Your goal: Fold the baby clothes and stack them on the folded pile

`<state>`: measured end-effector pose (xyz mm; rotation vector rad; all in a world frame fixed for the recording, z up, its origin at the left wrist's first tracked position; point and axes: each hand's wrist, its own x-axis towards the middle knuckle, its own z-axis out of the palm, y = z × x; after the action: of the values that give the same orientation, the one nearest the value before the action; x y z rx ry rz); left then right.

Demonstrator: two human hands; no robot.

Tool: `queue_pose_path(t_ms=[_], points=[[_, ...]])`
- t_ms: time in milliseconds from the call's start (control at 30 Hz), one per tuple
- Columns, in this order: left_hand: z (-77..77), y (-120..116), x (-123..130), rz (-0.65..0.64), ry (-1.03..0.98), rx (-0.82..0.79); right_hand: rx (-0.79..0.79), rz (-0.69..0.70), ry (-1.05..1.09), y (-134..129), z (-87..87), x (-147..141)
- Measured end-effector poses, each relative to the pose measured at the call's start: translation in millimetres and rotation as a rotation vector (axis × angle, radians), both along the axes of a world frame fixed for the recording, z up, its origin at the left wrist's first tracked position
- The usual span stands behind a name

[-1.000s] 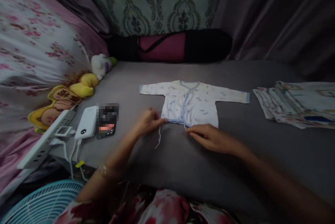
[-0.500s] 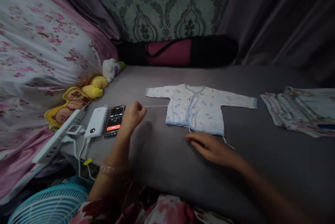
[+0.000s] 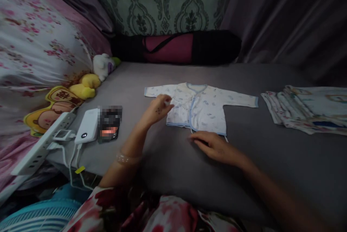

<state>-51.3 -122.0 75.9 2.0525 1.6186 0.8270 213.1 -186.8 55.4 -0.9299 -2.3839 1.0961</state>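
A white baby shirt (image 3: 210,109) with blue trim and a small blue print lies flat, sleeves spread. At its left side edge, my left hand (image 3: 158,110) is over the cloth, thumb and forefinger curled toward each other on a thin white tie string that is mostly hidden. Just below the front hem is my right hand (image 3: 214,147), palm down. Its thumb and forefinger come together at the end of another tie string (image 3: 191,130), though blur softens the fingertips. A third string (image 3: 227,139) hangs from the lower right corner.
Folded patterned cloths (image 3: 306,109) are stacked on the right. To the left are a phone (image 3: 110,127), a white power bank (image 3: 88,125), a power strip (image 3: 40,148) with cables and plush toys (image 3: 86,85). A long black and maroon bag (image 3: 173,47) lies at the back; a blue fan (image 3: 40,215) stands lower left.
My left hand has moved right, from beside the phone to the shirt's left edge. The string stretched out on that side no longer shows there. My right hand stays near the hem.
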Motion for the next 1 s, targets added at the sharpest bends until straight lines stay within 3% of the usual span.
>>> queue_pose_path(t_ms=[167,300,433,567,700,800,867,933,1000], points=[[-29.5,-32,-24,0.038,0.016,-0.312,0.18,-0.227,-0.13,24,-0.5,-12],[-40.3,-46,-14,0.059,-0.035,-0.32,0.244,-0.297,-0.293,41,-9.9,-28],[-43.6,-48,-4,0.059,-0.122,-0.326,0.228,-0.301,-0.277,49,-15.9,-31],[-44.3,-46,1,0.134,-0.224,-0.337,0.09,-0.399,-0.105,58,-21.9,-23],[-46.6,-44,5,0.219,-0.269,-0.339,-0.158,-0.506,0.113,69,-31.3,-14],[-48.6,-44,10,0.245,-0.318,-0.329,-0.331,-0.536,0.226,74,-37.4,-10],[-49.3,-44,13,0.256,-0.328,-0.319,-0.367,-0.542,0.249,75,-39.9,-9],[-49.8,-44,16,0.269,-0.296,-0.307,-0.225,-0.572,0.194,76,-41.1,-7],[-50.4,-44,17,0.278,-0.228,-0.283,0.066,-0.595,0.076,75,-41.7,-5]])
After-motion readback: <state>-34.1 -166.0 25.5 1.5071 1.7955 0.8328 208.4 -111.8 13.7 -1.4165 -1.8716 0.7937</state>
